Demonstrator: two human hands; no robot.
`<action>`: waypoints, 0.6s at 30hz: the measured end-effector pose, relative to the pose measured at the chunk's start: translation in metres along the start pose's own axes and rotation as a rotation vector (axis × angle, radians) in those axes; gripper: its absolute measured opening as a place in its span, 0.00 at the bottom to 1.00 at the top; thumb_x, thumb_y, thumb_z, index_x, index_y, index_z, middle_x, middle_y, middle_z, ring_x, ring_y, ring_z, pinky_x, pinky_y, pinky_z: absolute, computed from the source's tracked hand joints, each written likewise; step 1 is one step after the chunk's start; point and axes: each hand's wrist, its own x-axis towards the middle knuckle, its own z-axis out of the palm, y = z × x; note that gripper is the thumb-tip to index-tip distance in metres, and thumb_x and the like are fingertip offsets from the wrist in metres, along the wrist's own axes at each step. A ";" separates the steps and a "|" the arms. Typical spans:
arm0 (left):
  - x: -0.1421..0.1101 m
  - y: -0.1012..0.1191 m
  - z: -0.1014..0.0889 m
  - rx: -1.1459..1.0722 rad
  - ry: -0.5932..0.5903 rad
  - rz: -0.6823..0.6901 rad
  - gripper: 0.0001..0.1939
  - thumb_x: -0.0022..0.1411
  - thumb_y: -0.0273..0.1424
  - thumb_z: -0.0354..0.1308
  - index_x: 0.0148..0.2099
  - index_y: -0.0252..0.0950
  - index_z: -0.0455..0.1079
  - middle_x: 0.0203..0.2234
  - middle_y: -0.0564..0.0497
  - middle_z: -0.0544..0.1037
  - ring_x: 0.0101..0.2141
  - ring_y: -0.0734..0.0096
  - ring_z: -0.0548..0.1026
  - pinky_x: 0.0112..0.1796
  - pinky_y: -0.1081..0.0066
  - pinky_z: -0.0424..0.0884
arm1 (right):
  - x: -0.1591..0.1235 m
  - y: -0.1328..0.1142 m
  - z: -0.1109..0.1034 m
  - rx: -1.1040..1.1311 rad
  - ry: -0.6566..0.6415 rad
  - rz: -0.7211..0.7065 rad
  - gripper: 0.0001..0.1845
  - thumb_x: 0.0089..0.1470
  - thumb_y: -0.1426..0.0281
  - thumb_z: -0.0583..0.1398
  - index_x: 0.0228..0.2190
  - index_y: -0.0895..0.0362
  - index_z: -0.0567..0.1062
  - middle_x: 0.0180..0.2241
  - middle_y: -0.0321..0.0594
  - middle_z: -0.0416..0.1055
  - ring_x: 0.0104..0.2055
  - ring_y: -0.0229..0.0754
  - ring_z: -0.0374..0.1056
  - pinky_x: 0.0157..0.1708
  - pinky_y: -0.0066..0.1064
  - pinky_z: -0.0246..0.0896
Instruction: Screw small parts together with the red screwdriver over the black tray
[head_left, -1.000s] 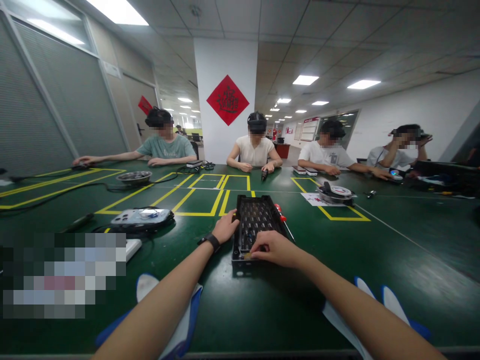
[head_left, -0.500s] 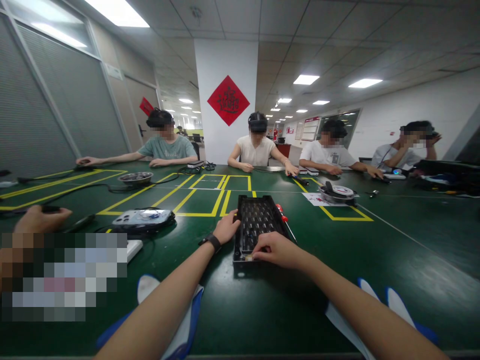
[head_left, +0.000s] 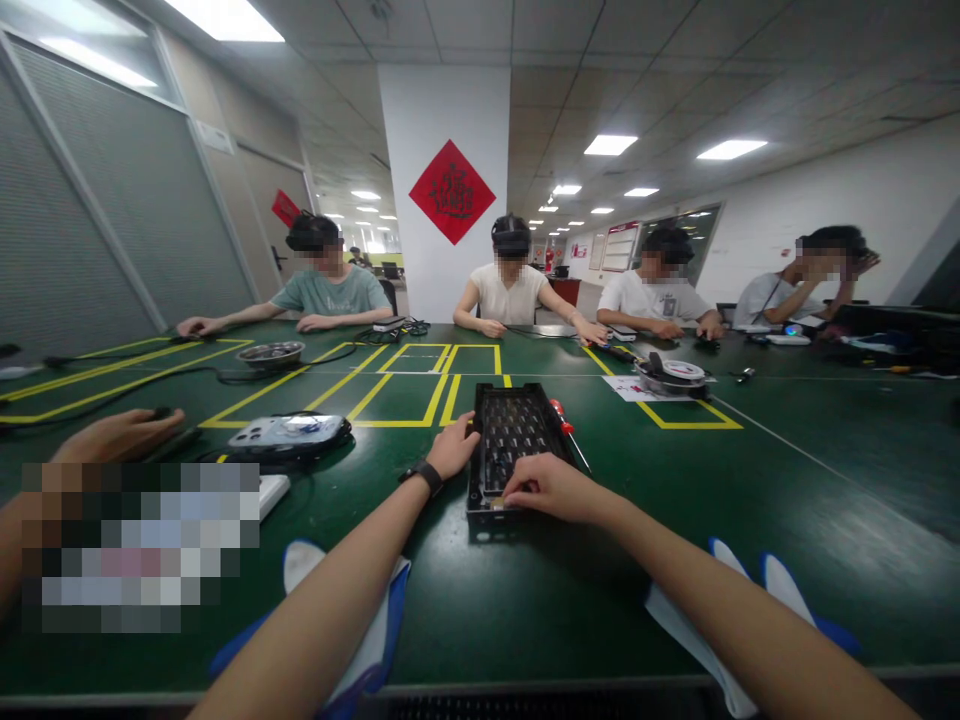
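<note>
A black rectangular case (head_left: pixel 517 425) lies on the green table before me, with rows of small shiny metal pieces inside. My left hand (head_left: pixel 454 448) grips its left wall, thumb on the rim and the other fingers along the outer side. Over the near end of the case, my right hand (head_left: pixel 551 488) is closed in a pinch, with its fingertips down at the near left corner. A small yellowish piece (head_left: pixel 498 503) shows at those fingertips; whether it is held is hidden. Against the right side of the case lies a screwdriver (head_left: pixel 566 425) with a red handle.
White-and-blue gloves (head_left: pixel 390 610) lie under my forearms. To the left are a phone (head_left: pixel 289 431) with cables and a co-worker's hand (head_left: pixel 124 437). A metal bowl (head_left: pixel 271 353) and a round container (head_left: pixel 673 375) stand farther off. Several people sit across the table.
My hands keep almost the same places on the case while the view shifts slightly. The co-worker's hand at left has moved right and its fingers have straightened.
</note>
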 end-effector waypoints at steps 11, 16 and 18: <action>0.004 -0.007 0.006 0.008 0.003 -0.011 0.26 0.56 0.33 0.44 0.57 0.35 0.53 0.50 0.45 0.66 0.49 0.64 0.65 0.49 0.65 0.59 | 0.000 -0.001 -0.001 -0.039 0.037 -0.027 0.13 0.49 0.63 0.57 0.32 0.58 0.76 0.30 0.39 0.69 0.30 0.34 0.61 0.32 0.25 0.53; 0.004 -0.008 0.005 0.010 0.006 -0.004 0.26 0.56 0.33 0.44 0.58 0.35 0.53 0.50 0.45 0.66 0.50 0.63 0.64 0.49 0.64 0.58 | 0.000 -0.001 -0.001 -0.043 0.015 -0.006 0.13 0.50 0.63 0.57 0.32 0.58 0.76 0.30 0.40 0.69 0.30 0.34 0.61 0.32 0.25 0.53; 0.004 -0.008 0.005 0.006 0.007 0.003 0.26 0.56 0.34 0.44 0.58 0.36 0.52 0.50 0.45 0.66 0.50 0.64 0.64 0.49 0.64 0.58 | 0.000 -0.001 -0.001 -0.044 -0.004 -0.004 0.13 0.50 0.63 0.56 0.32 0.58 0.76 0.29 0.40 0.69 0.30 0.35 0.61 0.32 0.25 0.53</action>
